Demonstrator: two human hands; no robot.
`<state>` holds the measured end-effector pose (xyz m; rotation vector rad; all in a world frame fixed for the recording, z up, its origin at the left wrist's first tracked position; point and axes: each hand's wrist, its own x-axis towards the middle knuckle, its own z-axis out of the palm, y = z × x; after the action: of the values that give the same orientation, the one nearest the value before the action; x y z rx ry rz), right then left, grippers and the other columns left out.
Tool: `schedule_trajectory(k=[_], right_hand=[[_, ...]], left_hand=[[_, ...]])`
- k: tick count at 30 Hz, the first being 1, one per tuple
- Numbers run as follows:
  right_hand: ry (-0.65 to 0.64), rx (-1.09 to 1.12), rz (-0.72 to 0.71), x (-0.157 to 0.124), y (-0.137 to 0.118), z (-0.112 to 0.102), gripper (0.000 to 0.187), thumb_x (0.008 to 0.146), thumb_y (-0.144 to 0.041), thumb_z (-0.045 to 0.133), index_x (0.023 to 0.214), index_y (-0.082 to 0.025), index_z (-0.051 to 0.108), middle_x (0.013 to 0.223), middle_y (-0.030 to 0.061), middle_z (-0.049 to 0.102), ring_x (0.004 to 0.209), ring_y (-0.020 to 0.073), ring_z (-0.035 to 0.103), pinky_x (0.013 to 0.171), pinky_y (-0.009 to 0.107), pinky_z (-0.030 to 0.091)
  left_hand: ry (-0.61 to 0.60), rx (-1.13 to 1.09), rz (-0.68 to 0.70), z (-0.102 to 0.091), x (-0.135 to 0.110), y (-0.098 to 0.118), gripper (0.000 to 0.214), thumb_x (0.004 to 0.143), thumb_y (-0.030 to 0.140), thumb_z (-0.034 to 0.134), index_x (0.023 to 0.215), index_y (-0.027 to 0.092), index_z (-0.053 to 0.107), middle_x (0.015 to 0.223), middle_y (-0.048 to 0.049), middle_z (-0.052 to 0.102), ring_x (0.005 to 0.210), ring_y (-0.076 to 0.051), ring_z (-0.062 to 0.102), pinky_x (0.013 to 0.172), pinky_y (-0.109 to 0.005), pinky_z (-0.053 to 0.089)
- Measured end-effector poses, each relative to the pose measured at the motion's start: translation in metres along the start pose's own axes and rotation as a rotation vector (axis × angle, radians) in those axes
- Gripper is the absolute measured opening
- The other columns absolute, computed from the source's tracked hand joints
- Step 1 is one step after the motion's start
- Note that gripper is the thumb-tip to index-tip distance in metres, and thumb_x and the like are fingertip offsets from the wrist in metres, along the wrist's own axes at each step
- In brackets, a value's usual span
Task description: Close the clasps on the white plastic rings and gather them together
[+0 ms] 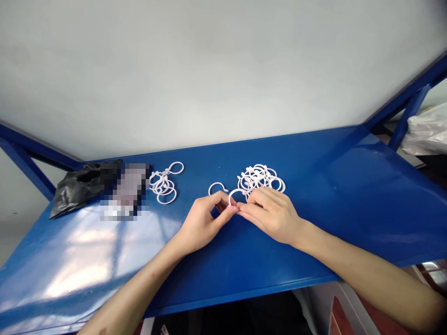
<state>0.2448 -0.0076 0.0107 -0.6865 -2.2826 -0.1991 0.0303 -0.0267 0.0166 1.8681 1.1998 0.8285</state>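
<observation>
Far left on the table (314, 195): black bag (75, 190), lying slack, with a pixelated object (129, 186) just beside it. Neither looks part of the ring work.

Next, small pile (166, 188) of white rings, several overlapping, one sticking out at the back. My read: that's one side of the split, done or waiting. Can't say which from this view.

Middle: loose ring (218, 183), flat on its own, visibly gapped, with a small knob at the end. Looks unfinished to me, since the ends aren't joined.

Left hand (204, 221): thumb and finger pinched on the held ring (230, 196), which is up between both hands in front of the big pile. Right hand (274, 214): fingertips drawn together on the near side of the same ring. That one reads as mid-job.

Right, just behind the right hand: big pile (257, 173) of rings, tangled. Clearly more here than in the small pile, so whichever is stock, I'd call the job partway.

Hard to see: label-type detail on the pixelated object is gone. Loose ring's near edge is behind the left hand. Held ring's ends are covered by fingers, so open or joined is unknown. Right hand blocks the front of the big pile. Overlap kills any count. Clear plastic bag (428, 130) at far right is cut off by the frame.
</observation>
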Motion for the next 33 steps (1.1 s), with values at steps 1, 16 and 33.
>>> schedule_trajectory(k=[1,16,33], right_hand=[[0.007,0.01,-0.003,0.001,0.0,0.0,0.018,0.098,-0.022,0.063,0.082,-0.018,0.071,0.07,0.0003,0.06,0.064,0.0127,0.052,0.059,0.027,0.044],[0.124,0.265,0.124,-0.005,-0.003,0.004,0.007,0.096,-0.015,0.062,0.1,-0.02,0.065,0.076,-0.0008,0.075,0.061,0.0108,0.068,0.058,0.022,0.055],[0.066,0.423,0.155,-0.007,-0.008,0.002,0.01,0.097,-0.013,0.06,0.097,-0.018,0.069,0.079,0.0012,0.075,0.068,0.012,0.071,0.063,0.024,0.061]], left_hand=[[0.002,0.006,-0.012,0.001,0.0,-0.001,0.02,0.098,0.037,0.058,0.092,0.02,0.066,0.079,0.0017,0.069,0.071,-0.012,0.061,0.069,-0.024,0.048],[0.068,-0.362,-0.102,0.001,0.002,-0.005,0.026,0.086,0.038,0.075,0.104,0.02,0.072,0.096,-0.0055,0.074,0.085,-0.017,0.069,0.08,-0.031,0.057],[0.305,-0.101,0.18,0.017,-0.005,-0.008,0.019,0.093,0.033,0.069,0.078,0.024,0.077,0.081,-0.0022,0.077,0.074,-0.015,0.068,0.073,-0.029,0.056]])
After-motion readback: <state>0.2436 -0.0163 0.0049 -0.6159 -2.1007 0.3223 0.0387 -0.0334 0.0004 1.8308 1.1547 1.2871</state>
